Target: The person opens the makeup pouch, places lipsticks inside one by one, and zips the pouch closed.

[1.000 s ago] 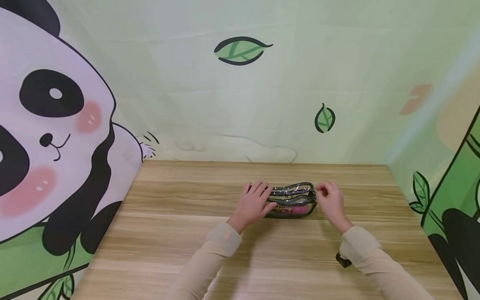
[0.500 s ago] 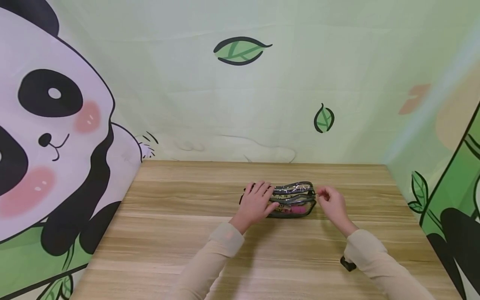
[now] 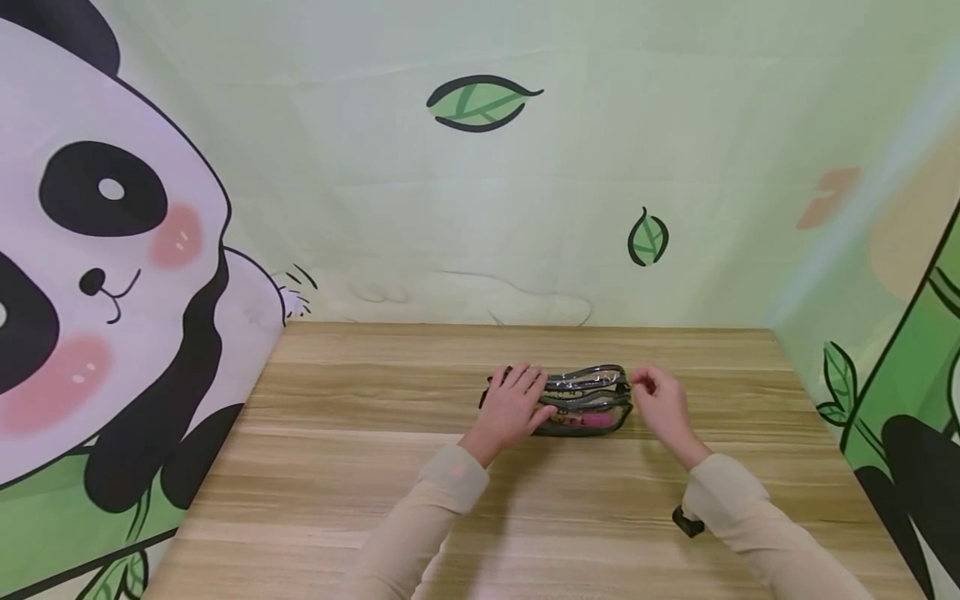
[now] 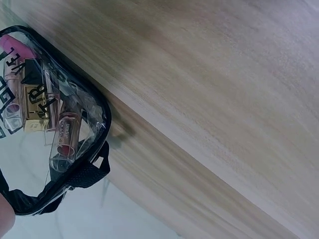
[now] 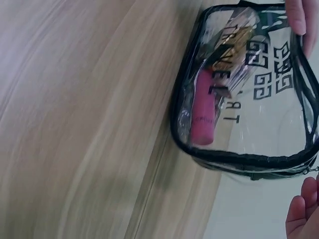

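Observation:
A clear pouch [image 3: 588, 406] with black piping stands on the wooden table. Across its left end lies my left hand [image 3: 512, 410], gripping the top with fingers on the far side and thumb on the near side. At the right end my right hand [image 3: 664, 407] pinches the zipper pull [image 5: 310, 170], which is on a small chain in the right wrist view. Through the plastic show a pink tube [image 5: 203, 109], a gold-coloured case [image 4: 36, 107] and a clear lipstick tube [image 4: 66, 137]. Black lettering covers the pouch's side.
The wooden table [image 3: 337, 467] runs back to a pale green backdrop [image 3: 360, 167] with a panda and leaves printed on it. A black wrist device [image 3: 687, 522] hangs below the right sleeve.
My left hand has shifted slightly right, uncovering a black tab at the pouch's left end. My right hand has moved a little right and partly back. The pouch stays in nearly the same place.

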The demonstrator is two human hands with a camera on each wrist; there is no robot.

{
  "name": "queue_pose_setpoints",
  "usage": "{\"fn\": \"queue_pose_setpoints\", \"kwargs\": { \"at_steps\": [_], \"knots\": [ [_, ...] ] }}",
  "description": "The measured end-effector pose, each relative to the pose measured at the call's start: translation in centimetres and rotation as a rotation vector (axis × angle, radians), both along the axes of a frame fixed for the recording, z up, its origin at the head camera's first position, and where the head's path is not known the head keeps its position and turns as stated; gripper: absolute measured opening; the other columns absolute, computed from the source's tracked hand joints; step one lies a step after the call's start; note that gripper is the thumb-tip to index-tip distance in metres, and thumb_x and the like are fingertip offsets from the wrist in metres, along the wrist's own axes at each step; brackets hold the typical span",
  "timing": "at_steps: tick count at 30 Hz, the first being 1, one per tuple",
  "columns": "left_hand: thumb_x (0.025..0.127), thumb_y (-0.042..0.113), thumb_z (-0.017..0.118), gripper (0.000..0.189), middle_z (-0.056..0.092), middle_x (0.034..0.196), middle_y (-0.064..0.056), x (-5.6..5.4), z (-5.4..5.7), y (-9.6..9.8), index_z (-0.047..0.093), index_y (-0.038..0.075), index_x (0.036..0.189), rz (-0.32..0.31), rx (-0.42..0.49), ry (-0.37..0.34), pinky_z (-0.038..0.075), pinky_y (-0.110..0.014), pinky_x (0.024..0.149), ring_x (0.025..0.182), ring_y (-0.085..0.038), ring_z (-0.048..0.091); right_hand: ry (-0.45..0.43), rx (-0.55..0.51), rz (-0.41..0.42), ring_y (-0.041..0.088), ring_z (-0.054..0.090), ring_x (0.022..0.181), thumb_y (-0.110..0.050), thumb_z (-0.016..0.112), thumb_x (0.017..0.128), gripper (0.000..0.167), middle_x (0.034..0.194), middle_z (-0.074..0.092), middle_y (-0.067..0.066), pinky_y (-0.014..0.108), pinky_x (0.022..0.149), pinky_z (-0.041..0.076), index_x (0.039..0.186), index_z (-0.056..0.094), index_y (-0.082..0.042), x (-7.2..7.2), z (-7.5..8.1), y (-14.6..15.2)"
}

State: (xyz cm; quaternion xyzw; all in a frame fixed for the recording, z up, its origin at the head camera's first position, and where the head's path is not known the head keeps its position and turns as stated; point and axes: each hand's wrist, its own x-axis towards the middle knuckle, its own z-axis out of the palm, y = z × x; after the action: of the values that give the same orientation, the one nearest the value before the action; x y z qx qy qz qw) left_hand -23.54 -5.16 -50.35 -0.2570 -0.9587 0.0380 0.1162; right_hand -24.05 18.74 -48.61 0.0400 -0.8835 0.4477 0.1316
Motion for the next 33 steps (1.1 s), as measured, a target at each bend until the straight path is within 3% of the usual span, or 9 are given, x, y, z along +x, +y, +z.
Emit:
{"fn": "queue_pose_setpoints", "kwargs": {
  "at_steps": [8, 15, 25, 33],
  "knots": [
    [0.09, 0.053, 0.027, 0.058, 0.041, 0.134, 0.001, -0.3, -0.3, -0.2, 0.04, 0.015, 0.133, -0.007, -0.013, -0.01, 0.023, -0.043, 0.106, 0.127, -0.018, 0.032, -0.007, -0.094, -0.029, 0.002, 0.042, 0.059, 0.006, 0.049, 0.075, 0.011, 0.073, 0.057, 0.013, 0.014, 0.052, 0.038, 0.077, 0.059, 0.004, 0.0, 0.4, -0.7],
    [0.09, 0.055, 0.023, 0.058, 0.039, 0.136, 0.0, -0.1, 0.5, 0.6, 0.039, 0.02, 0.133, 0.019, 0.001, -0.057, 0.023, -0.044, 0.106, 0.128, -0.019, 0.032, -0.019, -0.108, -0.047, 0.001, 0.04, 0.057, 0.007, 0.048, 0.074, 0.012, 0.07, 0.054, 0.009, 0.014, 0.051, 0.036, 0.076, 0.059, 0.004, -0.1, 0.3, -0.5],
    [0.093, 0.05, 0.025, 0.047, 0.043, 0.132, 0.004, 0.2, 1.6, 4.0, 0.044, 0.025, 0.128, 0.01, 0.09, -0.053, 0.024, -0.043, 0.104, 0.125, -0.016, 0.035, -0.025, -0.107, -0.021, 0.002, 0.041, 0.058, 0.007, 0.048, 0.075, 0.013, 0.073, 0.056, 0.013, 0.013, 0.051, 0.036, 0.08, 0.06, 0.006, -0.2, -0.3, -0.1],
    [0.093, 0.049, 0.026, 0.044, 0.043, 0.133, 0.003, -0.1, 1.7, 6.8, 0.05, 0.024, 0.121, 0.017, 0.146, -0.09, 0.025, -0.043, 0.105, 0.126, -0.016, 0.035, -0.032, -0.093, -0.017, 0.003, 0.042, 0.059, 0.007, 0.049, 0.075, 0.012, 0.076, 0.058, 0.015, 0.014, 0.053, 0.037, 0.08, 0.06, 0.005, -0.4, -0.9, 0.4]
  ]
}}
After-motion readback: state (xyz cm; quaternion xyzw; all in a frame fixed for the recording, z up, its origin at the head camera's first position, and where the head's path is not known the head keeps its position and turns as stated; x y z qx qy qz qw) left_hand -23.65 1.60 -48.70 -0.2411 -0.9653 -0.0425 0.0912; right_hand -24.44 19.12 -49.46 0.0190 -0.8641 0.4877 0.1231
